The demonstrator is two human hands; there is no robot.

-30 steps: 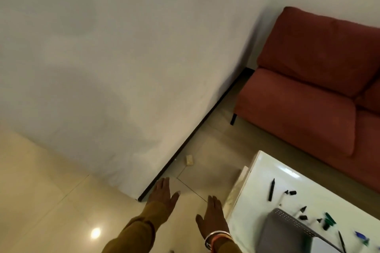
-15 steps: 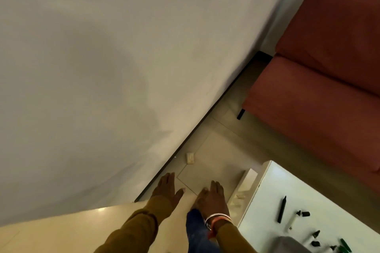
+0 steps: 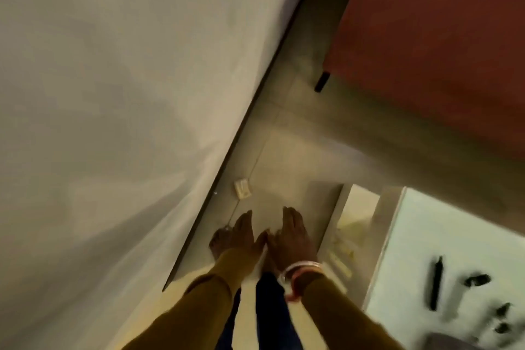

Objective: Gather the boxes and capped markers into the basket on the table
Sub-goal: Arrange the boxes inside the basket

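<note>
My left hand (image 3: 244, 234) and my right hand (image 3: 292, 236) are held out flat side by side over the floor, palms down, fingers together, both holding nothing. They are left of the white table (image 3: 420, 236). On the table at the lower right lie a black marker (image 3: 436, 283) and small dark caps (image 3: 477, 280), all blurred. A grey basket corner (image 3: 443, 342) shows at the bottom right edge. No boxes are visible on the table.
A white wall (image 3: 113, 94) fills the left, with a dark skirting line. A red sofa (image 3: 440, 37) stands at the upper right on a dark leg. A small pale object (image 3: 242, 188) lies on the tiled floor by the wall. My feet show below my hands.
The view has tilted down and swung left. Both hands have come closer together. Less of the table and basket is in view than one second ago.
</note>
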